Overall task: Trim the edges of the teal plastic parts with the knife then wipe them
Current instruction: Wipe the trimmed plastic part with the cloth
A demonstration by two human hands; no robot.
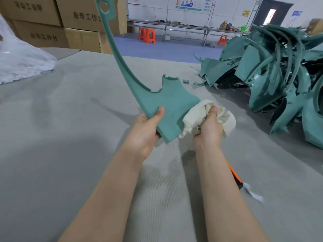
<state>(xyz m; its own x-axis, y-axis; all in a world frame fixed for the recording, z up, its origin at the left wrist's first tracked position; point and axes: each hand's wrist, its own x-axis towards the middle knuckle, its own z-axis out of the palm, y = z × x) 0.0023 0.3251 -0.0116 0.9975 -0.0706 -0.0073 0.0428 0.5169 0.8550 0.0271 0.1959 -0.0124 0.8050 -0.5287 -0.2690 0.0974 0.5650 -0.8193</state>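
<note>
A long curved teal plastic part (pixel 167 102) stands upright above the grey table (pixel 70 137), its thin arm reaching to the top of the view. My left hand (pixel 146 131) grips its wide lower end, thumb on the front face. My right hand (pixel 208 130) holds a bunched white cloth (pixel 195 116) against the part's lower right edge. An orange-handled knife (pixel 235 173) lies on the table beside my right forearm, partly hidden by it.
A big heap of teal plastic parts (pixel 272 72) fills the right side of the table. Clear plastic wrap (pixel 19 60) sits at the far left. Cardboard boxes (pixel 70 23) stand behind. Small teal scraps (pixel 197 83) and a white scrap (pixel 253 194) lie on the table.
</note>
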